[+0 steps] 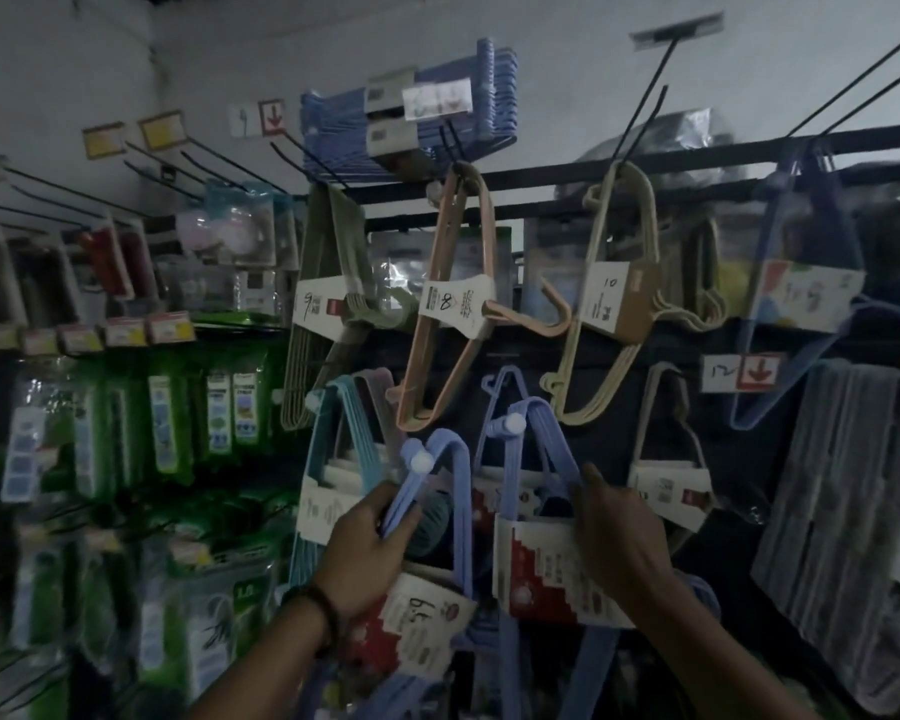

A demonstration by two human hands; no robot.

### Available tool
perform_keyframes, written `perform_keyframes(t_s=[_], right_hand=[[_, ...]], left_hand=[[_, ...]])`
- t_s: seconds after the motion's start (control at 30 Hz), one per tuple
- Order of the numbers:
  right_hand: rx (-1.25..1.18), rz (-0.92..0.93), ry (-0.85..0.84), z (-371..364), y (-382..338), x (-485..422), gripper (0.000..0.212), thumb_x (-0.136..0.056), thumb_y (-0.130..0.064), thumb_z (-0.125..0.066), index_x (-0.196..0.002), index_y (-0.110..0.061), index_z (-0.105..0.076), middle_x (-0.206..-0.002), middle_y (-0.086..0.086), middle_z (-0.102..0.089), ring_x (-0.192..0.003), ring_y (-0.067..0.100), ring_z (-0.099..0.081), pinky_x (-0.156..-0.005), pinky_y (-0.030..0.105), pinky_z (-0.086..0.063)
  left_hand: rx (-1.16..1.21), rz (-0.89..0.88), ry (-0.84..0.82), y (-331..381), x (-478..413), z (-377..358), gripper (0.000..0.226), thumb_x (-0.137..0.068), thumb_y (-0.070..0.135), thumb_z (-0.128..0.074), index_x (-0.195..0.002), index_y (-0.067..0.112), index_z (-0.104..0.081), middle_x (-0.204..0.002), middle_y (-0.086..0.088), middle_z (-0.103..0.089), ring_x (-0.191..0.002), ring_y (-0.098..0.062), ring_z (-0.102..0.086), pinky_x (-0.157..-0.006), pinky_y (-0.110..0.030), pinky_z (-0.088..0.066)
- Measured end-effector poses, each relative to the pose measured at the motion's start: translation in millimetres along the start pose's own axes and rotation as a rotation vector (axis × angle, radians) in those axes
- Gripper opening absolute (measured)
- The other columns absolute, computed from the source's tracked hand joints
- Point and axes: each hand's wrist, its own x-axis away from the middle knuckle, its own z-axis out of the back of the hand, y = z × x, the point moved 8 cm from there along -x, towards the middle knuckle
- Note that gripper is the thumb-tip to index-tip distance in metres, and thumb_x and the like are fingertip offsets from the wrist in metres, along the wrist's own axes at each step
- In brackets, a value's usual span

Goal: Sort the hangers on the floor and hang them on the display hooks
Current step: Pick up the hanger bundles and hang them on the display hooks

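Observation:
My left hand (365, 548) grips a pack of lilac-blue hangers (437, 459) with a red and white card sleeve marked 6.5, held up at a white-tipped display hook (421, 462). My right hand (619, 537) rests on a second lilac-blue pack (520, 423) hanging from another white-tipped hook (513, 422), fingers on its red and white card; whether they grip it is unclear. Above hang a pink pack (453, 304), a cream pack (614, 298), an olive pack (328, 283) and a blue pack (801, 283).
A teal hanger pack (333, 459) hangs left of my left hand. Long black empty hooks (640, 116) jut out overhead. Green packaged goods (167, 423) fill the left shelves. Grey cloths (848, 511) hang at the right. A dark rail (697, 158) crosses the top.

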Motion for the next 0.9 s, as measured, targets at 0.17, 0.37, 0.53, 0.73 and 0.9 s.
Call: perform_keyframes(t_s=[0.17,0.37,0.53,0.73,0.9], right_hand=[[0.046,0.033,0.069,-10,6,-40,0.020,-0.101,-0.040,-0.046,-0.116,-0.029,-0.039,-0.077,-0.003,-0.065,-0.061,0.018,-0.065,-0.058,0.040,-0.061],[0.113,0.096,0.181,-14,-8,-49,0.031,-0.103,-0.036,-0.043,-0.131,-0.024,-0.039,-0.090,-0.001,-0.070,-0.070,0.026,-0.070,-0.063,0.043,-0.059],[0.059,0.062,0.225,-12,-18,-46,0.035,-0.102,-0.028,-0.048,-0.136,-0.020,-0.045,-0.092,-0.003,-0.072,-0.070,0.024,-0.071,-0.058,0.037,-0.056],[0.027,0.053,0.210,-32,-19,-36,0.050,-0.101,-0.032,-0.054,-0.147,-0.021,-0.037,-0.106,0.000,-0.072,-0.081,0.021,-0.073,-0.061,0.034,-0.054],[-0.033,0.014,0.256,-31,-14,-31,0.058,-0.102,-0.039,-0.053,-0.154,-0.026,-0.034,-0.122,-0.003,-0.069,-0.095,0.021,-0.072,-0.067,0.036,-0.055]], left_hand=[[-0.137,-0.191,-0.228,10,-29,0,0.043,-0.105,0.049,-0.054,-0.148,0.051,-0.048,-0.148,0.034,-0.050,-0.138,0.003,-0.049,-0.114,-0.027,-0.043],[-0.333,-0.357,-0.350,36,-38,0,0.031,-0.111,0.034,-0.045,-0.136,0.036,-0.063,-0.136,0.024,-0.063,-0.127,0.003,-0.057,-0.107,-0.026,-0.047],[-0.452,-0.340,-0.429,41,-42,-19,0.076,-0.094,0.083,-0.024,-0.115,0.024,-0.068,-0.102,-0.005,-0.071,-0.091,-0.025,-0.066,-0.082,-0.043,-0.054],[-0.293,-0.373,-0.450,55,-42,-45,0.039,-0.109,0.050,-0.041,-0.147,0.051,-0.048,-0.149,0.028,-0.051,-0.136,0.002,-0.049,-0.115,-0.026,-0.041],[-0.289,-0.432,-0.390,59,-39,-47,0.038,-0.110,0.042,-0.044,-0.147,0.050,-0.048,-0.142,0.040,-0.048,-0.128,0.016,-0.046,-0.103,-0.004,-0.035]])
